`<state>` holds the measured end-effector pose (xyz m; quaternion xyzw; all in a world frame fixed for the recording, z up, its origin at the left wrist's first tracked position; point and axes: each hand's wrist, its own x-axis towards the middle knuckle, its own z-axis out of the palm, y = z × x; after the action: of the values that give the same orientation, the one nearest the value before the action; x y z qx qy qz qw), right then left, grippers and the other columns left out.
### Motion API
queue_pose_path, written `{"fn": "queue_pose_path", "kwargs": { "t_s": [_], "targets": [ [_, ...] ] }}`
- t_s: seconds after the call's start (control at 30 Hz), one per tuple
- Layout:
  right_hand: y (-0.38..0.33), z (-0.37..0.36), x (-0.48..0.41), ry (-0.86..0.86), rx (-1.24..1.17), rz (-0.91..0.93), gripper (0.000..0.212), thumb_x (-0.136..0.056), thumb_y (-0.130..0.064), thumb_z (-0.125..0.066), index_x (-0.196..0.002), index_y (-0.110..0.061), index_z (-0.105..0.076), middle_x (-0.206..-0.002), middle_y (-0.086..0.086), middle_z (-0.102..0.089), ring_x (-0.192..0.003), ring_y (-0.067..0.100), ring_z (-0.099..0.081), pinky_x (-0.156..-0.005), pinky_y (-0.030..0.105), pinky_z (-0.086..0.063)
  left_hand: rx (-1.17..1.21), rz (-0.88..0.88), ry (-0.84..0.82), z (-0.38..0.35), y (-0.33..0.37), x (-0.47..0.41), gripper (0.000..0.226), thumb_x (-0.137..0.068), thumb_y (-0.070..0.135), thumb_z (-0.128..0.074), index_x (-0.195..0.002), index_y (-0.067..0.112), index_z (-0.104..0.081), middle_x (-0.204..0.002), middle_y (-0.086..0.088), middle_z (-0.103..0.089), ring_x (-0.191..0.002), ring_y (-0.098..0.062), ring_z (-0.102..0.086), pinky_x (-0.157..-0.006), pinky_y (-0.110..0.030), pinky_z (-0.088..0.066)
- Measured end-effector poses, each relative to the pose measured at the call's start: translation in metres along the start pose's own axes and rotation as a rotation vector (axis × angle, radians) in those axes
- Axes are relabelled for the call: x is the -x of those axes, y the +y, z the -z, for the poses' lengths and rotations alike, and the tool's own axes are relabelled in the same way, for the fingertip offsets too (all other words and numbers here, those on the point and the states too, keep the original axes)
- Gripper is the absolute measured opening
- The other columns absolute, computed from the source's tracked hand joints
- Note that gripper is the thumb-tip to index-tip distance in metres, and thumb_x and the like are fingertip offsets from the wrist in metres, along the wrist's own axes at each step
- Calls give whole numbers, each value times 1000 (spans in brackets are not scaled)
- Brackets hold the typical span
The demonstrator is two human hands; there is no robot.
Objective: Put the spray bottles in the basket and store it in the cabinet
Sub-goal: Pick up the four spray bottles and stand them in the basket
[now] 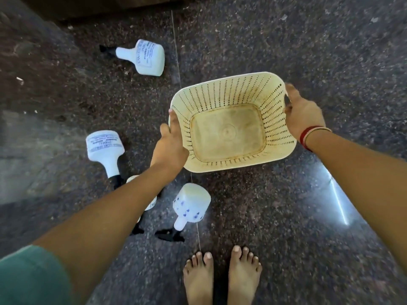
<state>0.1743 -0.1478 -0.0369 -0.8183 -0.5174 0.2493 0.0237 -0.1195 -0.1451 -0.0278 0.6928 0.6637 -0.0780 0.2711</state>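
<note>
A cream perforated plastic basket (233, 84) with nothing inside is held over the dark stone floor. My left hand (170, 146) grips its left rim and my right hand (302, 112) grips its right handle. Several white spray bottles with black trigger heads lie on their sides on the floor. One bottle (144, 57) is at the far left of the basket. Another bottle (105, 149) lies left of my left wrist. A third bottle (190, 205) lies below the basket, near my feet. My left forearm mostly hides one more bottle (152, 203).
The floor is dark speckled polished stone (297, 205) with a thin joint line running down the middle. My bare feet (222, 276) stand at the bottom centre. A dark wooden edge (105, 5), perhaps furniture, runs along the top left.
</note>
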Motion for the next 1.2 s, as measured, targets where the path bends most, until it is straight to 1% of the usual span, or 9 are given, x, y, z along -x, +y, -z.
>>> {"fn": "queue_pose_path", "kwargs": {
  "t_s": [0.3,0.43,0.5,0.57,0.7,0.77,0.9,1.1,1.2],
  "targets": [
    [-2,-12,26,-27,58,-55,60,-97,-15,-36,-151,-26,-11,-114,25,-61,-102,43,-57,-83,48,-45,4,-56,-44,5,-15,7,85,-91,2,-46,-151,15,13,-134,-20,-32,-81,-37,-58,-69,-43,-49],
    [-18,-17,40,185,153,-24,63,-92,-19,-49,-148,-18,-22,-149,21,-30,-133,43,-33,-110,58,-26,15,-75,-45,7,-20,10,87,-91,13,-50,-151,17,14,-139,-16,-31,-88,-37,-60,-67,-42,-48],
    [-43,-27,64,293,154,169,59,-91,-22,-50,-146,-18,-28,-153,20,-24,-139,38,-26,-116,56,-12,18,-65,-10,7,-26,16,88,-92,28,-52,-151,18,12,-138,-13,-31,-95,-36,-59,-68,-43,-47],
    [-74,-45,99,280,160,479,57,-92,-25,-50,-144,-18,-30,-153,17,-25,-141,33,-22,-115,57,-14,32,-70,58,7,-33,22,86,-92,35,-51,-151,17,9,-138,-12,-31,-108,-34,-53,-73,-46,-49],
    [-113,-104,174,72,210,1186,59,-77,-23,-68,-132,-17,-46,-137,14,-52,-132,30,-41,-111,49,-26,36,-187,128,9,-53,31,83,-91,35,-51,-152,11,1,-149,-14,-23,-133,-35,-35,-100,-49,-42],
    [-112,-133,195,-50,303,1384,43,-83,-25,-62,-124,-17,-55,-132,10,-57,-129,29,-48,-113,45,-24,-6,-224,134,12,-63,35,81,-92,37,-50,-152,10,-2,-153,-16,-20,-140,-33,-26,-111,-47,-30],
    [-104,-160,197,-241,612,1271,46,-81,-40,-61,-123,-19,-60,-135,6,-56,-131,27,-47,-112,44,-29,-61,-234,137,7,-79,41,80,-92,37,-49,-152,9,-3,-156,-15,-15,-144,-32,-19,-117,-46,-20],
    [-113,-179,188,-217,863,1168,49,-98,-22,-39,-145,-15,-28,-156,15,-22,-144,36,-17,-115,55,-11,-90,-236,109,-12,-88,56,79,-92,35,-49,-152,10,-3,-158,-12,-11,-146,-29,-14,-118,-47,-18],
    [-135,-182,188,-215,872,1080,41,-97,-23,-43,-137,-16,-41,-154,15,-25,-143,39,-18,-112,61,-12,-79,-230,100,-13,-89,60,80,-92,33,-49,-152,11,-2,-159,-10,-10,-147,-28,-13,-119,-45,-17]
  ]
}}
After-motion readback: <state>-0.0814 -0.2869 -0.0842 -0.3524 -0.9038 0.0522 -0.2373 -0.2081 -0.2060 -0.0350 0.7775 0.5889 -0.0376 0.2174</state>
